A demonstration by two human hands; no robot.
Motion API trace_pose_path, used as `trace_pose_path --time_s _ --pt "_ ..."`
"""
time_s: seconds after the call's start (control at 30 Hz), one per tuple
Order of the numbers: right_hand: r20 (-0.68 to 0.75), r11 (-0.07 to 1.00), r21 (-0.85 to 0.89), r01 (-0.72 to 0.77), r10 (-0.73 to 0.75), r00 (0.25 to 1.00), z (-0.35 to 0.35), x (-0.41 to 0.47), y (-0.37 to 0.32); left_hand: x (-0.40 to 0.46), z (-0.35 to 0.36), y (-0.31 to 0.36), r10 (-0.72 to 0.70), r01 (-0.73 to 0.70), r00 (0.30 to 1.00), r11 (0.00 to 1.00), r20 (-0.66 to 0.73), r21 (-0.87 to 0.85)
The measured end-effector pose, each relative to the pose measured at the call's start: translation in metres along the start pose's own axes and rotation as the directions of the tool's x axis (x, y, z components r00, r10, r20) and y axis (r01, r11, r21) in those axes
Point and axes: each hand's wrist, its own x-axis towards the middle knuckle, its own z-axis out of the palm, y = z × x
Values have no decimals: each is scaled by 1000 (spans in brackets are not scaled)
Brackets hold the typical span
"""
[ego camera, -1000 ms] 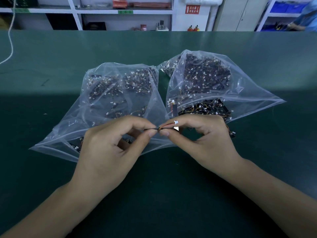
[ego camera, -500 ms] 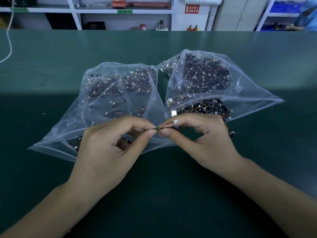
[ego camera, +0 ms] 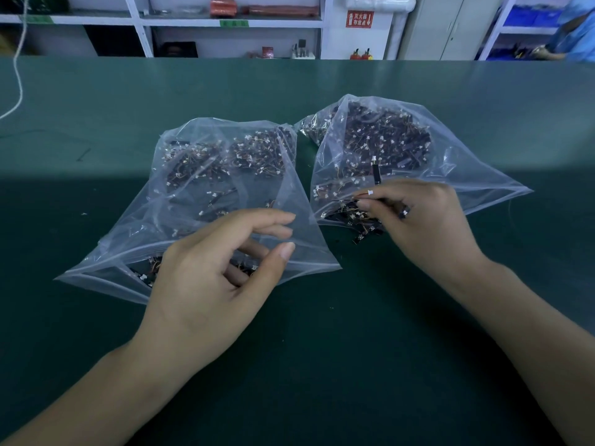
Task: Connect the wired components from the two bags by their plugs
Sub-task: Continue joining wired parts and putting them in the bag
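Wired component (ego camera: 376, 175) upright, right hand (ego camera: 421, 220)

- A dark green table (ego camera: 96, 101) fills most of the view; its far half is lit brighter, and the near half lies in shadow.
- At 12 o'clock, white shelves (ego camera: 225, 22) stand against the back wall, holding an orange-red packet (ego camera: 222, 3) on top and small items below.
- A red sign (ego camera: 359, 19) with white characters hangs at 1 o'clock, with two small red extinguishers (ego camera: 360, 55) under it.
- A pale grey cabinet (ego camera: 450, 27) stands further right.
- At 2 o'clock, blue bins (ego camera: 528, 19) sit on a white rack, beside a person in blue (ego camera: 576, 33).
- A white cord (ego camera: 17, 75) hangs down at 10 o'clock.
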Motion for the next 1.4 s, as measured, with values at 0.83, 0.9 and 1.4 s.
trace_pose_path --time_s 0.83,0.9,1.4 --pt "-1 975 -173 -137 139 990 -13 1 12 -1 0 -6 -19 20 998 1000 53 -11" --pt "18 971 -181 -154 160 987 -14 1 12 -1 1 -7 -17 18 998 1000 53 -8" --pt "-29 958 -230 -174 172 985 -9 0 1 0 0 -6 -13 13 998 1000 62 0"
